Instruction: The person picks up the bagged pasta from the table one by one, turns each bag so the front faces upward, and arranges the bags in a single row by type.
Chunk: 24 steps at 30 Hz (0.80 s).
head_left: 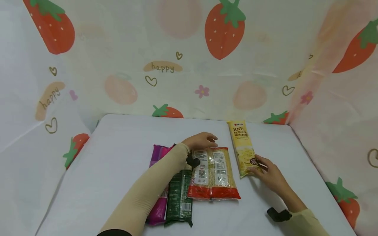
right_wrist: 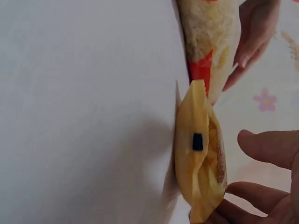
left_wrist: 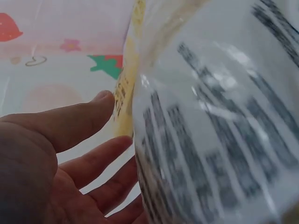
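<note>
— With the left hand [head_left: 202,141]?
— Slack-fingered at the far edge of the clear bag [head_left: 211,175], gripping nothing
— And with the right hand [head_left: 271,173]?
— Loosely parted, touching the right edge of the yellow packet [head_left: 242,147], not clasping it
— Lying where?
— On the table [head_left: 118,157], right of the bag

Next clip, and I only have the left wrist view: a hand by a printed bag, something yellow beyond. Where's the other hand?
Observer: In the head view, the right hand is at the near end of the yellow pack.
Operator: Anything on the other side of the bag?
Observer: Yes, a green pack lies to its left.
Operator: And past that?
Observer: A purple pack, left of the green one.
</note>
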Each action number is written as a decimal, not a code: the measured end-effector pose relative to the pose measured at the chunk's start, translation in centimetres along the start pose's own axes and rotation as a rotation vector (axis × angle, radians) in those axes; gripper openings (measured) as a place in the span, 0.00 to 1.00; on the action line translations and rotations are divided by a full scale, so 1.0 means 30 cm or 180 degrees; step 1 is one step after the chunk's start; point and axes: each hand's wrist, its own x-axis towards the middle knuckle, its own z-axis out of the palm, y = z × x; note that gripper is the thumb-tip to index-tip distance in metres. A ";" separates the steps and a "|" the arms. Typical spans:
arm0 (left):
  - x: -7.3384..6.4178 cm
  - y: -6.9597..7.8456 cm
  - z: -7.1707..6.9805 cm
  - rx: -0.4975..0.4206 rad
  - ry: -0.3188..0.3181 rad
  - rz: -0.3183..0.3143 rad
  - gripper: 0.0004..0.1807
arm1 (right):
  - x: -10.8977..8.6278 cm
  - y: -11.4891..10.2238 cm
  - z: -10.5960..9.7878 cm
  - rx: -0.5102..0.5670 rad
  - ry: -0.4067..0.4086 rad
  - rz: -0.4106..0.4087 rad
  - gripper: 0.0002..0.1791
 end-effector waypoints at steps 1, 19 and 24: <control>-0.011 -0.002 -0.005 0.0097 0.0001 0.0002 0.30 | -0.005 -0.006 0.003 -0.0014 0.0039 -0.0043 0.40; -0.173 -0.048 -0.046 0.0768 0.0125 -0.0031 0.33 | -0.068 -0.156 0.127 -0.0185 0.0143 -0.0332 0.40; -0.192 -0.056 -0.041 0.0992 0.0007 -0.0014 0.34 | -0.079 -0.179 0.172 -0.0206 0.0026 -0.0620 0.42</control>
